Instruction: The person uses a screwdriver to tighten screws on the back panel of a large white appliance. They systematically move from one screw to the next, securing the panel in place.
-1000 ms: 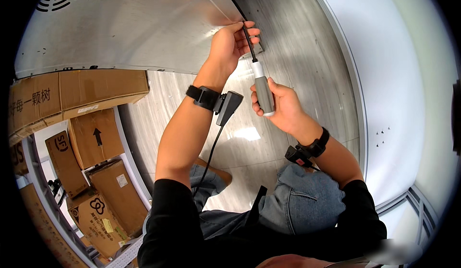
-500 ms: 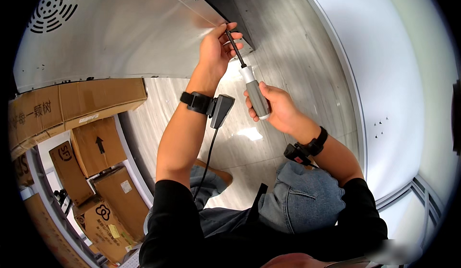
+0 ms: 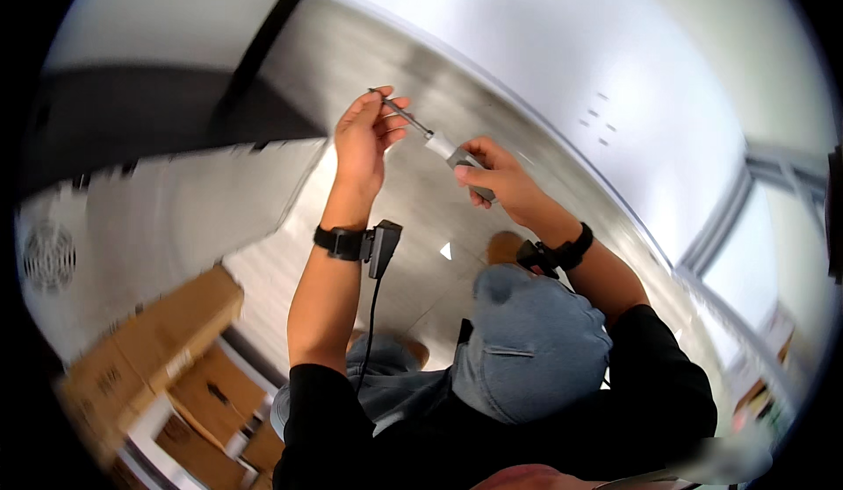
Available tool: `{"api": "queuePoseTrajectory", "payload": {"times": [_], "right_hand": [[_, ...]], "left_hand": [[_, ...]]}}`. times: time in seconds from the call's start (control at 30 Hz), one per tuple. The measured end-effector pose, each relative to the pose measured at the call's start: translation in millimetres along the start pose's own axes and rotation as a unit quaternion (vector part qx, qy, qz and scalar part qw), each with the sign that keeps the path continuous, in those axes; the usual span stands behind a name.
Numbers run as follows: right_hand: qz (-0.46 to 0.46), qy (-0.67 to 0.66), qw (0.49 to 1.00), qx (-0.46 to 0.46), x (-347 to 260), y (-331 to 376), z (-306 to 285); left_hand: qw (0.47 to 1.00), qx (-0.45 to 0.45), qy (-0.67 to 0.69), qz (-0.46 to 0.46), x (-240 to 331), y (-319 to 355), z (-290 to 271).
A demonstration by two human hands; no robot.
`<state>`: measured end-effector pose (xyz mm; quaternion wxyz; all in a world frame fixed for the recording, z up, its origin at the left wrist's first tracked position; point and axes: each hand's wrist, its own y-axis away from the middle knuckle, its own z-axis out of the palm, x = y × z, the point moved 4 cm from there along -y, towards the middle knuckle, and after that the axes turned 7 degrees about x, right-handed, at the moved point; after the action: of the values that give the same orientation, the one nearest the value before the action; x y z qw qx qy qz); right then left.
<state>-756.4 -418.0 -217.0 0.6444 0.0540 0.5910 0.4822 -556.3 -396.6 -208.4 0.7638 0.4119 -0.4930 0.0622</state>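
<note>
A screwdriver (image 3: pixel 440 145) with a grey and white handle and a dark shaft slants between my two hands. My right hand (image 3: pixel 512 184) is closed round its handle. At the shaft's tip end, the fingers of my left hand (image 3: pixel 358 146) are pinched on the metal; whether a screw sits at the tip is too small to make out. Both hands are in the air, apart from the large metal cabinet (image 3: pixel 189 196) at the left, whose pale side panel has a round vent.
Cardboard boxes (image 3: pixel 162 336) are stacked at the lower left, some in a shelf. A long white panel (image 3: pixel 562 77) runs along the far right. Pale flooring (image 3: pixel 413 253) lies beneath my hands. A cable (image 3: pixel 370 336) hangs from the device on my left wrist.
My view has swung to the right, away from the cabinet. My left hand has left the cabinet's edge, and the screwdriver has tilted further to the left, still in both hands.
</note>
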Motion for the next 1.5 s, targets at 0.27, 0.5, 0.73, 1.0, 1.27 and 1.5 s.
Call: {"api": "queuePoseTrajectory", "payload": {"times": [0.27,0.5,0.73,1.0,1.27,1.5], "right_hand": [[-0.103,-0.094,0.965,0.224,20.1,98.6,-148.1],[-0.104,-0.2,0.913,0.34,72.3,142.8,-213.8],[-0.081,-0.224,0.909,0.341,80.9,134.0,-227.4],[-0.073,-0.185,0.925,0.323,66.4,119.0,-231.5],[-0.055,-0.036,0.97,0.233,30.5,76.7,-194.5],[-0.039,0.081,0.991,0.097,8.2,7.7,-99.5]], "left_hand": [[0.94,-0.187,-0.233,0.164,-67.4,8.7,185.3],[0.661,-0.241,-0.504,0.501,-121.0,32.6,268.5],[0.605,-0.249,-0.558,0.511,-151.2,7.4,273.0],[0.631,-0.254,-0.52,0.517,-168.4,-5.9,271.8],[0.99,-0.102,-0.056,-0.083,-113.3,-31.1,181.4],[0.962,-0.051,0.222,-0.152,-75.7,-25.3,37.8]]}}
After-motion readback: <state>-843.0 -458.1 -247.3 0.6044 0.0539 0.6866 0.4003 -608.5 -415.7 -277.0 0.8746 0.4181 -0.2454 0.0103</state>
